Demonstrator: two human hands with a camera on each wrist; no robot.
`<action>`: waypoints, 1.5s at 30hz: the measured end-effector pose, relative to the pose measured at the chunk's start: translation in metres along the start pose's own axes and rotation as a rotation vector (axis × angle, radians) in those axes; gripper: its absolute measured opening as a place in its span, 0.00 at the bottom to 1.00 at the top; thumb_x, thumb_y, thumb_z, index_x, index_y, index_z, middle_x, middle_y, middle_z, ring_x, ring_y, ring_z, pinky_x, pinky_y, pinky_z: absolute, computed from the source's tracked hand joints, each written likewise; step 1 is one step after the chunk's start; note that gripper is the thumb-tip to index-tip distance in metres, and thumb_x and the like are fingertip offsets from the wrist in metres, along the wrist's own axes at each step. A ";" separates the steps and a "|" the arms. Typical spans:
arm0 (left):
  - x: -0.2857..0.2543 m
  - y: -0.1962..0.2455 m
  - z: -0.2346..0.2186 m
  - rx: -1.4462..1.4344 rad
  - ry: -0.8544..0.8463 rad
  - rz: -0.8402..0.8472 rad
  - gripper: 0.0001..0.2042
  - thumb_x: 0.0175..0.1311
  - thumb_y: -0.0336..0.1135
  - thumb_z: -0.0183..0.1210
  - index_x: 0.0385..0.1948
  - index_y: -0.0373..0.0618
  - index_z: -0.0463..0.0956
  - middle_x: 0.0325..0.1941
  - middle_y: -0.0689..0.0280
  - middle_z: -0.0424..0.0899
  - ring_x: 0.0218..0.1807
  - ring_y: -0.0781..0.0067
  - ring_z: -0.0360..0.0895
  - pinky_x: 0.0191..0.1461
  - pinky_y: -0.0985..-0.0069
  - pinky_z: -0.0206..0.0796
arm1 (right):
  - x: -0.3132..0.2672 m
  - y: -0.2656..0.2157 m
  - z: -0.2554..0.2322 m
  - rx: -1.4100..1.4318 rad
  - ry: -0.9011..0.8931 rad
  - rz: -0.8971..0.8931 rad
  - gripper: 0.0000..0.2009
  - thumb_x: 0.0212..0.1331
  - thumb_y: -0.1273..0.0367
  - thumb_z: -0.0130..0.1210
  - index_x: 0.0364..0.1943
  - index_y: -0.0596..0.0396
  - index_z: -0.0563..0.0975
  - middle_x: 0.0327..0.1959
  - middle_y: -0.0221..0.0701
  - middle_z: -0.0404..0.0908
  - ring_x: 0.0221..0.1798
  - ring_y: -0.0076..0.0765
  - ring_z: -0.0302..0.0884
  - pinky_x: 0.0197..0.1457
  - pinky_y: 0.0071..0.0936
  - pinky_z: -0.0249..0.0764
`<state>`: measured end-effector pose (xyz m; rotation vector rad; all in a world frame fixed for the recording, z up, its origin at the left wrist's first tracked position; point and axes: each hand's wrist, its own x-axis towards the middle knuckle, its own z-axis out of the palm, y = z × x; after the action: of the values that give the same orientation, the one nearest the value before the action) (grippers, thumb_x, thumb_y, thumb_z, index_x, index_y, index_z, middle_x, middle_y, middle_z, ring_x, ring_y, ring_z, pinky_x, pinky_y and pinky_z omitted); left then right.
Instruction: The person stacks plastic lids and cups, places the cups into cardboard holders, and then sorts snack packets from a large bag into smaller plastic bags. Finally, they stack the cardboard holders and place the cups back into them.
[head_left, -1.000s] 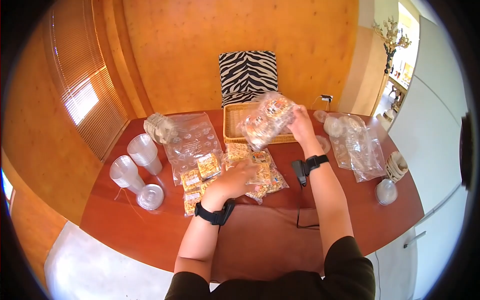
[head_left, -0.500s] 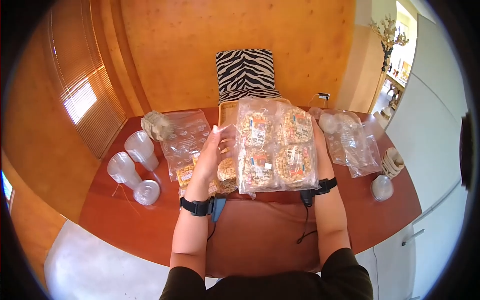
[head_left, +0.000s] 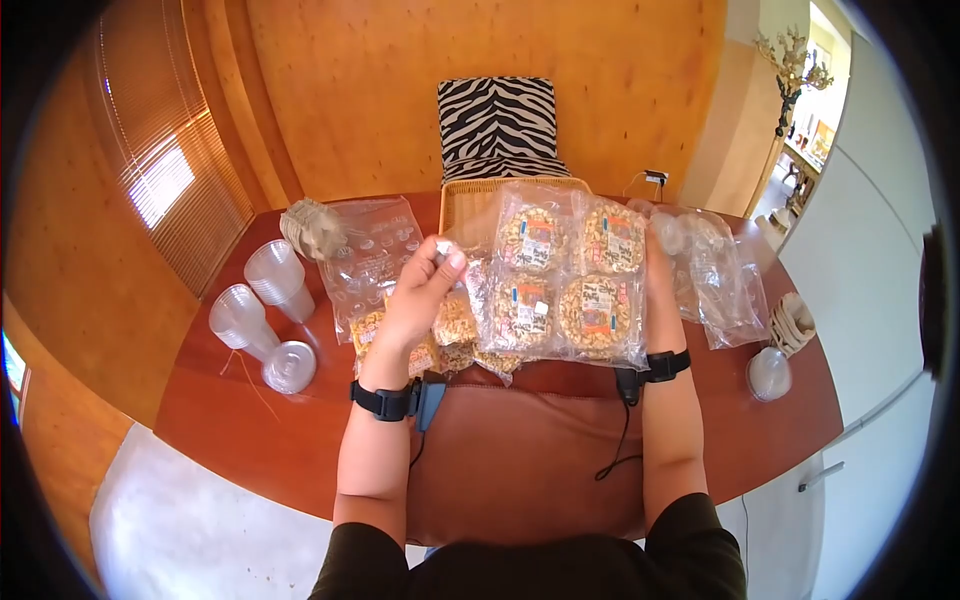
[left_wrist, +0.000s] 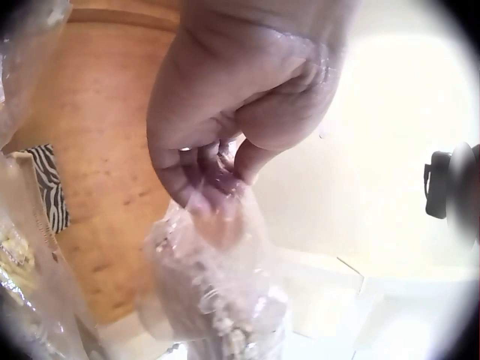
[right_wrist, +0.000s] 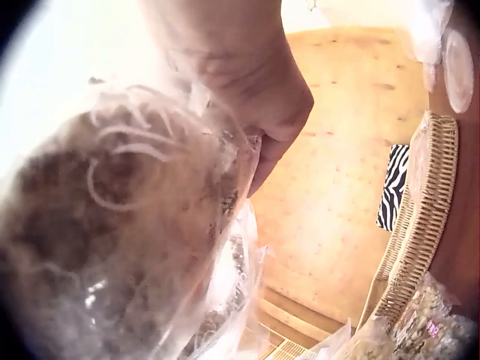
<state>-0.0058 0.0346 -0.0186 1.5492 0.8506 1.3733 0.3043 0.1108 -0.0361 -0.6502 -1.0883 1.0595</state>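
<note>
A clear plastic bag (head_left: 572,270) of several round, labelled snack cakes is held up over the table, facing the head camera. My right hand (head_left: 657,268) grips it at its right edge, partly hidden behind it. On the other side my left hand (head_left: 412,298) pinches thin clear plastic at the bag's left edge; the left wrist view shows thumb and fingertips closed on the film (left_wrist: 232,225). Below the bag lie yellow snack packets (head_left: 457,322), partly covered by the bag and the left forearm.
Behind the bag is a wicker basket (head_left: 465,200). Stacked clear cups (head_left: 240,315) and lids (head_left: 289,367) stand at left, near a flat plastic bag (head_left: 375,240) and a beige stack (head_left: 314,230). Another plastic bag (head_left: 722,275), beige stack (head_left: 793,322) and lids (head_left: 769,374) are at right.
The right hand brought the bag from over the basket toward the person and turned its face up. The left hand left the yellow packets, rose and now pinches the bag's left edge.
</note>
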 end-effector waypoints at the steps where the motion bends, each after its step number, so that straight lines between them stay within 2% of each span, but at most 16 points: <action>1: 0.001 0.003 -0.006 -0.018 -0.022 -0.032 0.06 0.69 0.35 0.51 0.40 0.45 0.71 0.31 0.72 0.75 0.34 0.83 0.70 0.40 0.83 0.64 | 0.000 -0.001 0.000 0.005 0.002 0.001 0.15 0.71 0.60 0.40 0.49 0.55 0.71 0.45 0.26 0.76 0.48 0.19 0.71 0.52 0.18 0.67; 3: 0.000 0.008 -0.002 0.074 0.058 -0.016 0.04 0.70 0.33 0.49 0.35 0.45 0.69 0.22 0.72 0.71 0.21 0.85 0.65 0.26 0.85 0.59 | 0.001 0.003 0.000 0.034 0.011 0.007 0.13 0.71 0.62 0.41 0.49 0.54 0.71 0.45 0.26 0.75 0.47 0.19 0.70 0.50 0.17 0.67; 6: -0.002 0.012 -0.008 0.356 0.077 -0.034 0.09 0.71 0.34 0.48 0.47 0.43 0.70 0.24 0.71 0.75 0.21 0.83 0.70 0.24 0.84 0.64 | 0.000 0.009 -0.003 0.000 0.004 -0.017 0.12 0.71 0.63 0.41 0.48 0.53 0.71 0.43 0.25 0.75 0.45 0.18 0.70 0.49 0.17 0.67; 9: -0.015 0.051 -0.012 0.055 -0.253 -0.154 0.21 0.69 0.35 0.45 0.63 0.45 0.60 0.41 0.55 0.82 0.25 0.78 0.77 0.24 0.85 0.69 | -0.001 0.006 0.001 -0.075 -0.021 -0.018 0.11 0.70 0.64 0.41 0.47 0.53 0.72 0.43 0.24 0.75 0.45 0.17 0.70 0.48 0.16 0.67; 12: -0.017 0.042 -0.018 -0.264 -0.370 -0.196 0.28 0.67 0.35 0.44 0.69 0.50 0.47 0.54 0.46 0.74 0.34 0.71 0.82 0.29 0.77 0.77 | -0.006 -0.002 0.009 -0.190 -0.024 -0.042 0.12 0.71 0.64 0.41 0.47 0.53 0.72 0.42 0.24 0.75 0.45 0.17 0.71 0.48 0.15 0.67; 15: -0.015 0.043 -0.011 -0.435 -0.381 -0.138 0.31 0.68 0.34 0.40 0.71 0.53 0.38 0.56 0.51 0.74 0.36 0.66 0.83 0.33 0.74 0.79 | -0.009 -0.007 0.011 -0.141 -0.074 -0.029 0.12 0.71 0.63 0.40 0.47 0.53 0.72 0.42 0.24 0.75 0.45 0.17 0.71 0.48 0.16 0.67; 18: -0.016 0.030 -0.025 -0.546 -0.493 -0.349 0.30 0.68 0.35 0.40 0.71 0.50 0.39 0.63 0.51 0.66 0.41 0.60 0.83 0.37 0.72 0.80 | -0.008 -0.009 0.007 -0.091 -0.068 -0.039 0.12 0.70 0.63 0.41 0.47 0.52 0.72 0.42 0.24 0.75 0.44 0.17 0.71 0.47 0.16 0.68; 21: -0.014 0.020 -0.035 -0.274 -0.545 -0.440 0.29 0.69 0.37 0.40 0.70 0.45 0.42 0.63 0.50 0.67 0.41 0.60 0.82 0.40 0.72 0.79 | -0.008 -0.017 0.010 -0.122 -0.022 -0.063 0.11 0.70 0.63 0.42 0.46 0.52 0.72 0.41 0.24 0.75 0.43 0.17 0.71 0.47 0.16 0.68; 25: -0.022 0.042 -0.023 0.163 -0.400 -0.455 0.31 0.69 0.42 0.45 0.69 0.40 0.42 0.53 0.54 0.75 0.36 0.68 0.82 0.38 0.75 0.78 | -0.007 -0.018 0.016 -0.212 0.019 -0.116 0.11 0.70 0.63 0.42 0.44 0.52 0.72 0.38 0.23 0.75 0.42 0.17 0.70 0.47 0.17 0.66; 28: -0.020 0.044 -0.025 0.441 -0.289 -0.519 0.31 0.68 0.39 0.46 0.69 0.42 0.44 0.50 0.59 0.78 0.31 0.68 0.82 0.36 0.78 0.76 | -0.006 -0.017 0.033 -0.167 0.001 -0.121 0.11 0.70 0.62 0.42 0.43 0.53 0.73 0.37 0.22 0.74 0.42 0.16 0.68 0.48 0.17 0.65; 29: -0.026 0.054 -0.022 0.466 -0.178 -0.474 0.31 0.68 0.44 0.48 0.68 0.41 0.48 0.45 0.60 0.79 0.28 0.74 0.78 0.32 0.78 0.73 | -0.005 -0.015 0.043 -0.210 -0.026 -0.118 0.11 0.70 0.62 0.42 0.43 0.54 0.73 0.37 0.24 0.75 0.42 0.18 0.69 0.48 0.18 0.65; 33: -0.034 0.068 -0.047 0.347 -0.100 -0.507 0.33 0.69 0.52 0.48 0.70 0.49 0.47 0.43 0.61 0.79 0.31 0.76 0.73 0.28 0.81 0.68 | 0.035 0.014 0.070 -0.354 -0.167 -0.123 0.13 0.68 0.62 0.43 0.44 0.58 0.72 0.38 0.31 0.76 0.44 0.27 0.71 0.50 0.23 0.66; 35: -0.034 0.033 -0.079 0.199 -0.064 -0.359 0.33 0.69 0.51 0.47 0.71 0.55 0.43 0.55 0.57 0.72 0.32 0.73 0.78 0.28 0.79 0.74 | 0.043 0.018 0.091 -0.462 -0.226 -0.079 0.14 0.68 0.61 0.44 0.45 0.59 0.71 0.39 0.35 0.77 0.45 0.33 0.72 0.51 0.27 0.66; 37: -0.037 0.028 -0.098 0.087 -0.040 -0.346 0.31 0.71 0.45 0.47 0.71 0.58 0.41 0.57 0.55 0.73 0.27 0.74 0.80 0.26 0.81 0.74 | 0.033 0.003 0.135 -0.619 -0.253 0.016 0.15 0.67 0.61 0.44 0.45 0.60 0.70 0.40 0.40 0.77 0.45 0.39 0.73 0.51 0.30 0.67; 40: -0.044 0.019 -0.114 0.207 0.060 -0.356 0.31 0.69 0.42 0.50 0.71 0.61 0.44 0.44 0.60 0.81 0.21 0.80 0.74 0.25 0.83 0.70 | 0.044 0.024 0.172 -0.815 -0.335 -0.108 0.13 0.67 0.65 0.42 0.45 0.62 0.68 0.39 0.49 0.78 0.42 0.48 0.77 0.46 0.37 0.70; 45: -0.051 -0.008 -0.142 0.060 0.156 -0.484 0.30 0.70 0.35 0.48 0.71 0.61 0.45 0.39 0.64 0.80 0.18 0.82 0.72 0.24 0.84 0.67 | 0.043 0.029 0.216 -1.311 -0.471 -0.394 0.06 0.64 0.71 0.41 0.41 0.59 0.63 0.27 0.52 0.76 0.33 0.59 0.76 0.35 0.48 0.69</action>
<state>-0.1535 0.0150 -0.0445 1.1824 1.2763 1.1263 0.0968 0.1476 0.0342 -1.1449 -2.2237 0.0075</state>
